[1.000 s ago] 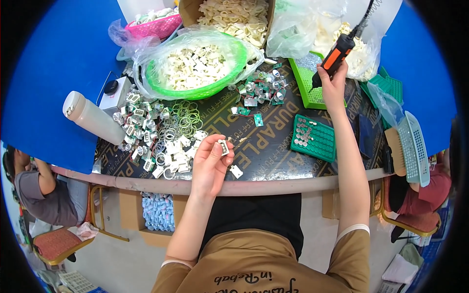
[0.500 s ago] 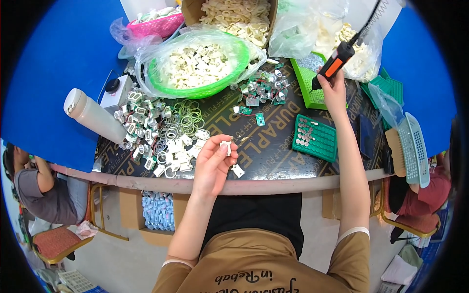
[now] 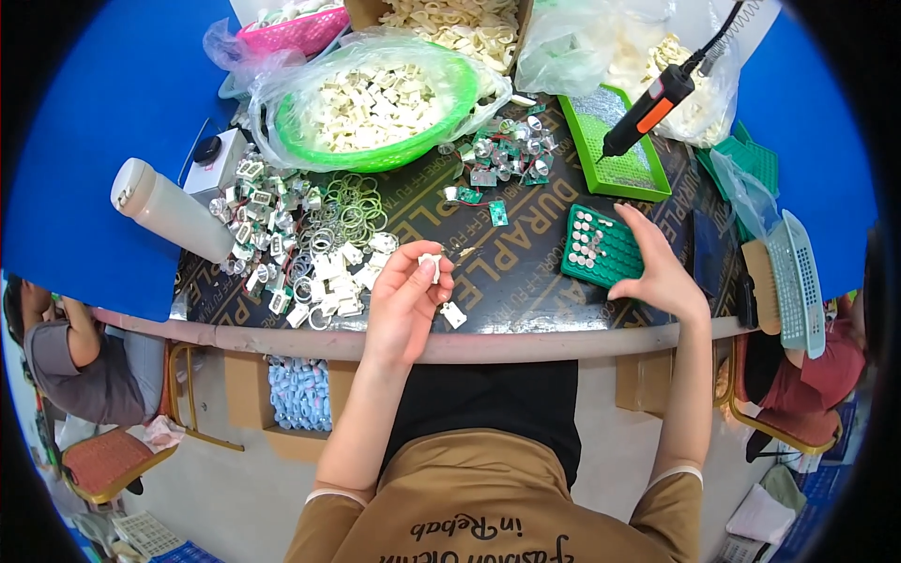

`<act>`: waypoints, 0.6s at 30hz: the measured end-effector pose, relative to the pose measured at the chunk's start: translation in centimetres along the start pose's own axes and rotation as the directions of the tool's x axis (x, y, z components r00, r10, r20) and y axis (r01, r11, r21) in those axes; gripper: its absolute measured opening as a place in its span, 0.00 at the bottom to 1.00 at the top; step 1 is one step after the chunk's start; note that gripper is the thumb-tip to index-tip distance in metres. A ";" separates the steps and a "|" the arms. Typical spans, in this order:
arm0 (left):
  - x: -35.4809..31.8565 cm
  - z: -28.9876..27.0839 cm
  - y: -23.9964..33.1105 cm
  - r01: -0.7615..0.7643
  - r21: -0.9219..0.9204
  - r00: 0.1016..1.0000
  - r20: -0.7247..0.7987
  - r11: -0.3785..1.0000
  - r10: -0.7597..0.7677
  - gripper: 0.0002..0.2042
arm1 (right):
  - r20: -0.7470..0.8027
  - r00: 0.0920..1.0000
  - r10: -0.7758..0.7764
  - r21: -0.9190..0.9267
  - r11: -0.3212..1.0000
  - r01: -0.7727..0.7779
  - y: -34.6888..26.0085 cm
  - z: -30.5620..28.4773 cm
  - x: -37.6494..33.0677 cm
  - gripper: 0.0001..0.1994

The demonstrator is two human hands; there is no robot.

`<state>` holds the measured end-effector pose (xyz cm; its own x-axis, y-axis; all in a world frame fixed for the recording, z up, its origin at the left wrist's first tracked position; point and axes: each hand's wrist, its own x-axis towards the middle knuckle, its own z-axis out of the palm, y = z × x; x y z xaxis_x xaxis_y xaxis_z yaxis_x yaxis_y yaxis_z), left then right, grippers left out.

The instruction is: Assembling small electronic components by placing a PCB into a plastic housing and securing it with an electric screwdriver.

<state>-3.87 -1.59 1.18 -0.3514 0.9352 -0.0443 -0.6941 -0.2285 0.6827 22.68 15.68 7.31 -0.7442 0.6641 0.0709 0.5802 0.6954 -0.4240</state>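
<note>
My left hand (image 3: 402,308) pinches a small white plastic part (image 3: 431,266) between thumb and fingers, above the front of the table. Another white piece (image 3: 453,314) lies on the tabletop beside it. My right hand (image 3: 664,274) is open, thumb and fingers spread around the right side of a dark green pocketed tray (image 3: 601,273). Several small silvery round discs (image 3: 582,246) sit in that tray's left part. Beyond it, a black and orange electric screwdriver (image 3: 653,111) hangs from a coiled cord, tip down over a lime green tray (image 3: 664,185), out of my hands.
Left of my left hand are heaped white parts (image 3: 333,283), green rings (image 3: 355,202) and small assemblies (image 3: 258,220). A white bottle (image 3: 169,208) leans near them. Behind stands a green basket (image 3: 375,161) of white parts; circuit boards with wires (image 3: 511,155) lie mid-table.
My right hand has let go of the screwdriver and come down toward me to the dark green tray, fingers opening. The screwdriver now hangs free. My left hand still holds the white part.
</note>
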 end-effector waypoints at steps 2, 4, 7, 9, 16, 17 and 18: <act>0.1 -0.2 -0.1 -0.001 0.007 1.000 -0.003 1.000 0.001 0.09 | 0.034 0.999 -0.004 -0.173 0.985 0.010 -0.3 0.5 -0.1 0.52; 0.1 -0.3 -0.1 -0.001 0.009 1.000 -0.006 1.000 0.001 0.09 | 0.086 0.996 -0.026 -0.011 1.000 0.027 0.5 0.9 0.1 0.53; 0.1 -0.2 -0.2 0.003 0.004 1.000 -0.009 1.000 -0.003 0.09 | 0.074 0.997 -0.015 -0.073 0.997 0.020 0.3 0.5 -0.4 0.48; 0.1 -0.1 -0.2 0.002 -0.006 1.000 -0.004 1.000 -0.002 0.08 | 0.069 0.997 0.018 -0.089 0.996 -0.012 0.1 0.3 -0.9 0.46; 0.1 -0.2 -0.1 0.004 -0.006 1.000 0.005 1.000 -0.004 0.09 | -0.251 0.938 0.241 -0.207 0.933 -0.295 0.4 1.3 -4.3 0.41; 0.1 -0.2 -0.2 0.004 -0.004 1.000 0.006 1.000 -0.004 0.09 | -0.253 0.936 0.243 -0.208 0.932 -0.298 0.8 1.6 -4.5 0.41; 0.1 -0.2 -0.2 0.003 -0.002 1.000 0.006 1.000 -0.003 0.09 | -0.302 0.903 0.306 -0.217 0.900 -0.378 1.0 1.7 -4.6 0.41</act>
<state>-3.93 -1.48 0.89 -0.3454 0.9375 -0.0418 -0.6961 -0.2261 0.6815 26.12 12.88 5.02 -0.3939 0.8955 0.2071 0.8754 0.4342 -0.2124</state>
